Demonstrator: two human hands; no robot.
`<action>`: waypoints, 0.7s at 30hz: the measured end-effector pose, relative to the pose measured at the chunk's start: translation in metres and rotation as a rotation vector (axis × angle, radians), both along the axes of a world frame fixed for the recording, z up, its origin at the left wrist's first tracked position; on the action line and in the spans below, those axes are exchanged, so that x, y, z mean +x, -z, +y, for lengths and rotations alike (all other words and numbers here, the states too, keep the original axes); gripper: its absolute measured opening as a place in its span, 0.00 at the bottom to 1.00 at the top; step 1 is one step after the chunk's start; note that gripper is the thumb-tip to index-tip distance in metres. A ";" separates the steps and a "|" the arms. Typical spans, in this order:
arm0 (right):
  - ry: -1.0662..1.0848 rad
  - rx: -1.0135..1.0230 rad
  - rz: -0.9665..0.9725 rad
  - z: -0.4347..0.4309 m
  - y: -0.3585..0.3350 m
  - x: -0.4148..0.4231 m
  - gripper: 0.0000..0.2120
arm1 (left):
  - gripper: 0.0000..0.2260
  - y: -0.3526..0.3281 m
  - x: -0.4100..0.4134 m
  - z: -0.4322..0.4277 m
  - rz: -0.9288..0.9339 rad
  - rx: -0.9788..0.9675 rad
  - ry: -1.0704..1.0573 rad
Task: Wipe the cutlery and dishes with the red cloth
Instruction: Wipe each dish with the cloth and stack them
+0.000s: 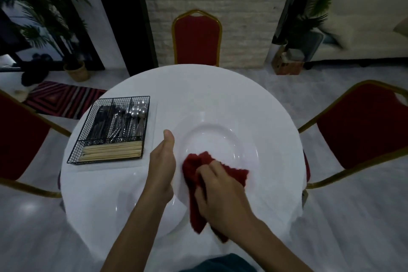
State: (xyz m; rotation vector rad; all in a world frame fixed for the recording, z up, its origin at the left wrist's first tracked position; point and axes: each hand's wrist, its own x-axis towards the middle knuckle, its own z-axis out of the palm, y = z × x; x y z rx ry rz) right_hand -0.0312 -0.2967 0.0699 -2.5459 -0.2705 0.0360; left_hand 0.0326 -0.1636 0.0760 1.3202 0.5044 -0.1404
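A large white wide-rimmed plate (231, 121) is held up, tilted toward me, above the round white table (92, 187). My left hand (162, 165) grips the plate's left rim, thumb on the front face. My right hand (220, 192) holds the crumpled red cloth (196, 172) and presses it against the plate's lower centre. Another white plate (141, 212) lies on the table beneath my left forearm. A black wire cutlery basket (110, 130) at the left holds knives, forks, spoons (139, 112) and chopsticks (112, 150).
Three red chairs with gold frames ring the table: one at the far side (196, 37), one at the left (19, 139), one at the right (362, 126). A striped rug (64, 99) and a potted plant (77, 70) are on the floor at the back left.
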 end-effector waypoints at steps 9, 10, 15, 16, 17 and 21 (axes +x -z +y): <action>0.356 0.041 -0.266 -0.066 0.011 0.072 0.15 | 0.18 -0.003 -0.013 -0.022 -0.050 0.147 0.208; 0.400 0.026 -0.292 -0.078 0.010 0.074 0.15 | 0.17 -0.005 -0.013 -0.019 -0.040 0.137 0.196; 0.633 0.265 -0.417 -0.118 -0.017 0.074 0.15 | 0.20 -0.015 -0.010 0.003 0.036 0.032 0.064; 0.661 0.299 -0.424 -0.120 -0.021 0.073 0.15 | 0.21 -0.016 -0.009 0.006 0.046 0.017 0.049; 0.672 0.316 -0.418 -0.120 -0.023 0.071 0.15 | 0.22 -0.016 -0.007 0.008 0.050 0.017 0.045; 0.749 0.377 -0.361 -0.127 -0.020 0.060 0.14 | 0.23 -0.020 -0.006 0.007 0.033 0.026 0.067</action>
